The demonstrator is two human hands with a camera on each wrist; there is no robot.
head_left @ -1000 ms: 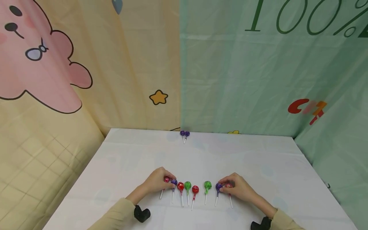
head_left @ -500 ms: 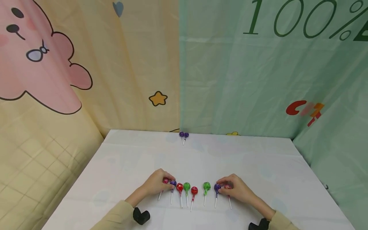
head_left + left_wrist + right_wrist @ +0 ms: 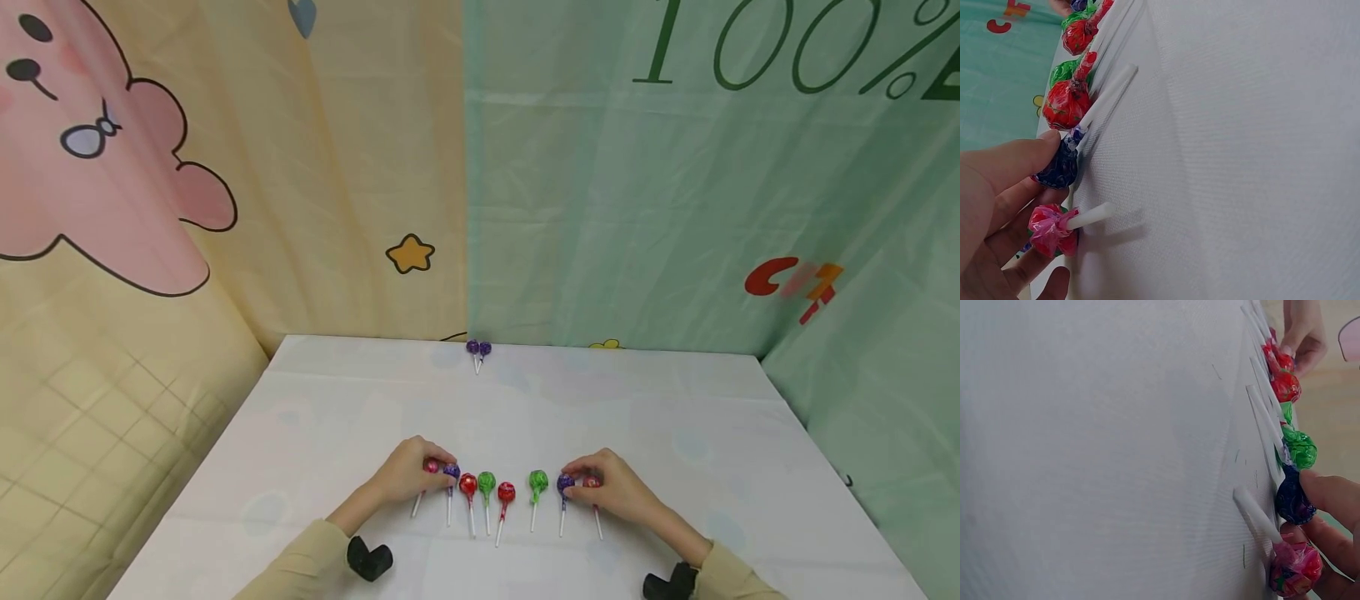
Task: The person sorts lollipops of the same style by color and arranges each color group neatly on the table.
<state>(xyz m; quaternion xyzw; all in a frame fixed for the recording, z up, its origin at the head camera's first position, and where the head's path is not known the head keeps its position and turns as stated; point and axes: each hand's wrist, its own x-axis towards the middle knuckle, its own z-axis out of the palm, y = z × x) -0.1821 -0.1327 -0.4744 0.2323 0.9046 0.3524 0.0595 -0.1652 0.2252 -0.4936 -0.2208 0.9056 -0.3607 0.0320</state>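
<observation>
My left hand (image 3: 408, 472) pinches a purple lollipop (image 3: 1060, 167) by its wrapped head between thumb and finger. A pink-red lollipop (image 3: 1050, 231) sits against that hand's other fingers, its stick pointing toward me. On the other side, my right hand (image 3: 621, 487) holds a second purple lollipop (image 3: 1295, 499) the same way, with another pink-red lollipop (image 3: 1297, 569) by its lower fingers. Between the hands lie a red lollipop (image 3: 468, 485), a green lollipop (image 3: 486, 482), a second red lollipop (image 3: 506, 493) and a second green lollipop (image 3: 538, 481), all heads away from me.
Two more purple lollipops (image 3: 478, 350) lie together at the far edge of the white table (image 3: 600, 400). Behind it hang a yellow curtain (image 3: 360, 167) and a green curtain (image 3: 555, 183). Black wrist mounts (image 3: 369, 559) sit at both sleeves.
</observation>
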